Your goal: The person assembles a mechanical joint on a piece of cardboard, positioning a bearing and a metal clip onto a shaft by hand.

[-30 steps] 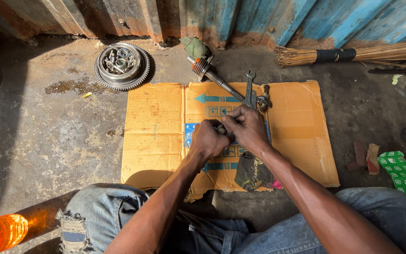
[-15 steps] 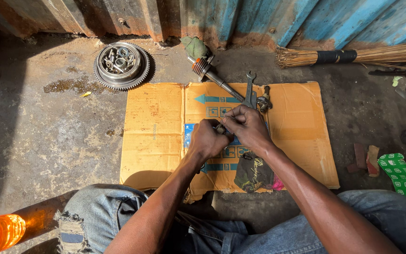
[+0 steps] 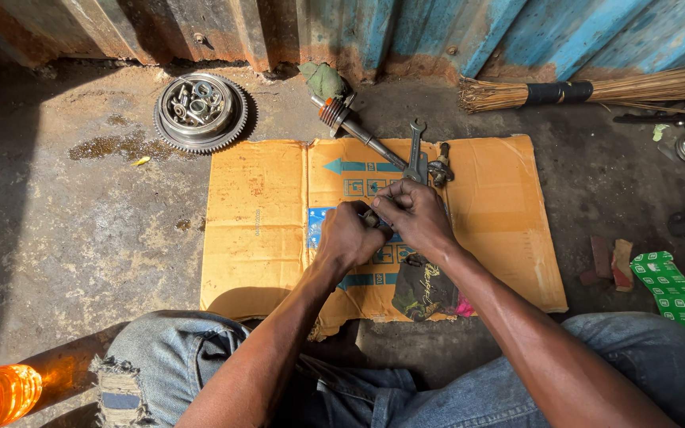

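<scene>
Corrugated blue and rust metal wall [image 3: 453, 36] backs a stained concrete floor [image 3: 65, 230], where a flattened cardboard sheet [image 3: 263, 230] serves as work surface. Compared with half a second ago, both hands sit in nearly the same spot over the cardboard's middle; little has shifted. Left hand [image 3: 349, 238] and right hand [image 3: 412, 215] are pressed together, fingers curled closed around a small dark metal part [image 3: 376, 220], mostly hidden between them; what kind of part it is cannot be told. A spanner [image 3: 415, 150] and a shaft with a coiled end [image 3: 350, 127] lie just beyond the hands. A toothed gear housing holding loose parts [image 3: 200, 111] rests well apart at upper left, a straw broom [image 3: 596, 91] along the wall. A dark cloth [image 3: 423, 289] lies under the right forearm.
</scene>
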